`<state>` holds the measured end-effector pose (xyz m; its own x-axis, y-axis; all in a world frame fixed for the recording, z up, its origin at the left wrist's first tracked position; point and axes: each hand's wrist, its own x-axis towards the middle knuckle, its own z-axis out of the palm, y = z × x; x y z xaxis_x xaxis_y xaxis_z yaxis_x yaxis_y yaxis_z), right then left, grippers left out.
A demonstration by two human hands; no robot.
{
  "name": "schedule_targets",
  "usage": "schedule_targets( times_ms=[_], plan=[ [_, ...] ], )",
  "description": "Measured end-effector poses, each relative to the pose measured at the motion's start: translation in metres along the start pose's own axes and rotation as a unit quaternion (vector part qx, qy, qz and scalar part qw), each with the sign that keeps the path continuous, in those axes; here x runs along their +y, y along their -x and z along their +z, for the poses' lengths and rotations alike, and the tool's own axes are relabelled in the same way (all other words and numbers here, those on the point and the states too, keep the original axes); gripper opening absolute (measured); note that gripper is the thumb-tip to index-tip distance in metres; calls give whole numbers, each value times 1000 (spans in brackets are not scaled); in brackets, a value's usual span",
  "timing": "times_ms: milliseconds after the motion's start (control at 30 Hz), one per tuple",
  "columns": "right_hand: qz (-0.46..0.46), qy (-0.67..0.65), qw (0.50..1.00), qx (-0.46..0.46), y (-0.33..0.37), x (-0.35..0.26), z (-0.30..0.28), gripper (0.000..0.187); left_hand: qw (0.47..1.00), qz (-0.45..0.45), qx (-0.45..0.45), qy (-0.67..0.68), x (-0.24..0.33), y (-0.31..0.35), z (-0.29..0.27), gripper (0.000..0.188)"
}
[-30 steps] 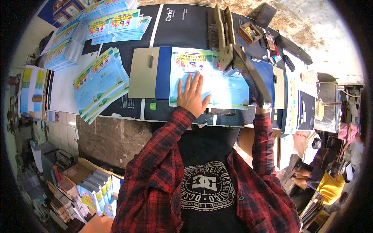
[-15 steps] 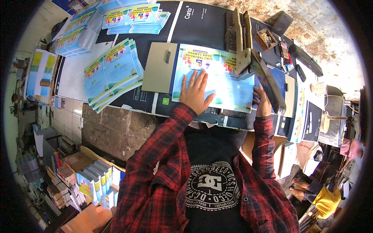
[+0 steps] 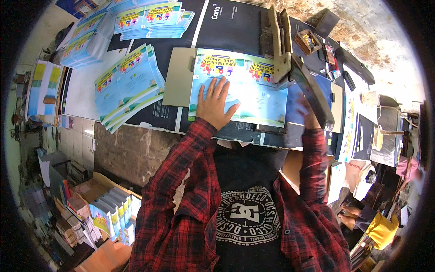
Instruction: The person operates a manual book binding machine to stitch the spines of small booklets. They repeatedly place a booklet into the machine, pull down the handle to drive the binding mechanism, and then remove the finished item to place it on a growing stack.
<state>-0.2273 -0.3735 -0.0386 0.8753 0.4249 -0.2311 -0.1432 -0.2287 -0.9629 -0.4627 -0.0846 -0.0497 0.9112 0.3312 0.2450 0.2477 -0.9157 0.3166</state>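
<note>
A light blue printed cover sheet (image 3: 267, 106) with colourful pictures and yellow bands lies flat on the dark table. My left hand (image 3: 215, 103) rests on its left half, palm down with the fingers spread. Over the sheet's right end reaches a heavy metal bench device (image 3: 282, 68) with a long dark lever (image 3: 312, 93). My right hand (image 3: 308, 110) is beside and partly behind that lever, off the sheet. Motion smears its fingers, so I cannot tell whether they grip the lever. Under the sheet's left edge sits a beige board (image 3: 177, 79) with a dark clip.
Fanned printed sheets (image 3: 129, 86) lie at the left, with taller stacks (image 3: 86, 50) behind them and another pile (image 3: 156, 29) at the back. A small wooden box (image 3: 308, 42) stands at the back right. Below left, a carton (image 3: 108, 186) holds booklets. A seated person's legs (image 3: 349, 216) show at lower right.
My left hand and the printed sheet have slid left, drawing the sheet's right end out from the device. My right hand has let go of the sheet's right edge and moved toward the lever.
</note>
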Motion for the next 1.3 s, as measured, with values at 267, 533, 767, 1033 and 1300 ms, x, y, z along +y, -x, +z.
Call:
schedule_targets(
  times_ms=[267,533,767,1033,1300],
  plan=[
    [-385,426,819,-1,66,-226,98,67,1000,-18,-1,-9,-1,5,-1,74],
    [-342,482,805,39,84,-75,111,96,1000,-19,-8,-17,2,-1,-11,72],
    [-188,-9,959,-211,65,-170,71,69,986,-148,13,-73,-58,17,-19,76],
    [-180,359,914,58,25,-15,53,71,944,-263,62,192,-50,-11,-34,54],
    [-174,167,970,12,83,8,27,57,920,-264,42,287,-155,35,-95,36]
  ],
)
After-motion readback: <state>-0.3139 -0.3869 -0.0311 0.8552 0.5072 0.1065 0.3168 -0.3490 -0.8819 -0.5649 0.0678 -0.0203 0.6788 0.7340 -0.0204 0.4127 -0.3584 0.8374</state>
